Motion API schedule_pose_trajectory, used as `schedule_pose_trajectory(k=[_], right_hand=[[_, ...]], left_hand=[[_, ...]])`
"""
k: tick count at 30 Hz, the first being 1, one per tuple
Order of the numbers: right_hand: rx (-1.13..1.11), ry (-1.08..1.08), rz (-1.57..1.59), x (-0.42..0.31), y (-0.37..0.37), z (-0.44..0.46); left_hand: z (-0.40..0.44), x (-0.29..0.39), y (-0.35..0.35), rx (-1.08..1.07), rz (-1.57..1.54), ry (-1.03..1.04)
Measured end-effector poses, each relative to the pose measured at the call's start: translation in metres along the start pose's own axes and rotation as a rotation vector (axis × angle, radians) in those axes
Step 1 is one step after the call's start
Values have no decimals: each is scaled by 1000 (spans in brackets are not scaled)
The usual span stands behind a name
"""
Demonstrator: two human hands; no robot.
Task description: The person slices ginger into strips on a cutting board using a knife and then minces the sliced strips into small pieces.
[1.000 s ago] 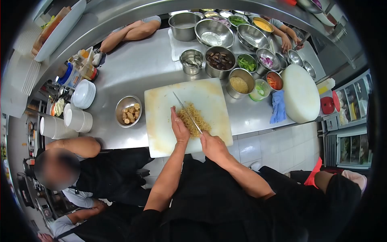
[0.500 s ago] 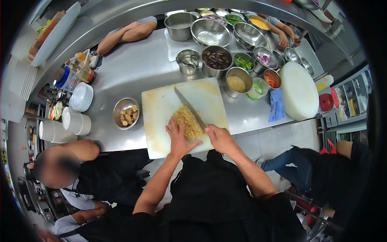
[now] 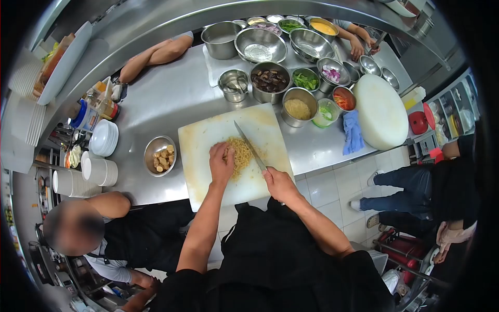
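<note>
My right hand point(image 3: 280, 185) is wrapped round the handle of a knife point(image 3: 249, 145), whose blade points up and left across the cutting board point(image 3: 200, 156). Chopped yellowish food point(image 3: 240, 158) lies in a heap on the board, along the left side of the blade. My left hand point(image 3: 222, 162) rests at the left edge of the heap with its fingers bent together; what lies under the fingertips is hidden. A steel bowl point(image 3: 150, 148) holding ginger-like pieces point(image 3: 164, 157) stands left of the board.
Beyond the board are steel pots point(image 3: 221, 40) and bowls of ingredients. A round white board point(image 3: 377, 112) and a blue cloth point(image 3: 353, 131) lie at right. Stacked white bowls point(image 3: 99, 171) are at left. A person point(image 3: 145, 234) stands at left; another's forearms point(image 3: 156, 56) rest across the table.
My left hand has gone from spread fingers over the heap to bent fingers at its left edge. The knife has shifted slightly. The person at the far right has moved and turned.
</note>
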State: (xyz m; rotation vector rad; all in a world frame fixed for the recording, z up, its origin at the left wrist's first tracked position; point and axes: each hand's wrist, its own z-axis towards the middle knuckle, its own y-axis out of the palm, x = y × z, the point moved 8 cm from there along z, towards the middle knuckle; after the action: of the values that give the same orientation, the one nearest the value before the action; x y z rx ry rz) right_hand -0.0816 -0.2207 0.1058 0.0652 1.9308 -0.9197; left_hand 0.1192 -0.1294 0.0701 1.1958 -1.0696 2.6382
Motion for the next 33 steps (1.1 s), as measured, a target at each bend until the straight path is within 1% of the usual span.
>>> schedule_pose_trajectory(k=[1,3,4,6,7,9,11,14,16,19,21,26,29,31,33], right_hand=[[0,-10,1,-7,-2,2],[-16,-4,8,-20,-2,-7],[69,-97,-4,-15,7,-4],[38,-87,-77,-16,16,6],[9,-70,-138,-18,21,9],[-14,-81,-115,-28,23,7],[-21,-84,-94,-32,28,7],[-73,-86,-153,-33,44,10],[-69,-114,-149,-47,40,8],[-73,-130,-156,-55,44,0],[-87,-137,-170,-55,47,0],[-124,-123,-192,-65,50,-5],[-107,-159,-173,-47,63,5],[-101,-170,-175,-55,56,1],[-103,-117,-168,-61,42,-5]], left_hand=[[2,0,0,8,5,4],[-12,-12,-4,89,-219,-174],[-14,-11,-2,98,-219,-175],[-20,-13,0,145,-250,-243],[-22,-11,1,159,-247,-250],[-26,-10,-6,245,-236,-235],[-26,-13,-9,263,-231,-246],[-30,-16,-6,282,-260,-272],[-32,-21,-9,279,-271,-287],[-33,-25,-7,323,-289,-276],[-34,-28,-7,373,-358,-279],[-35,-32,-9,351,-322,-286],[-36,-30,-6,363,-315,-291],[-39,-33,-10,351,-291,-296],[-35,-30,-10,355,-278,-280]])
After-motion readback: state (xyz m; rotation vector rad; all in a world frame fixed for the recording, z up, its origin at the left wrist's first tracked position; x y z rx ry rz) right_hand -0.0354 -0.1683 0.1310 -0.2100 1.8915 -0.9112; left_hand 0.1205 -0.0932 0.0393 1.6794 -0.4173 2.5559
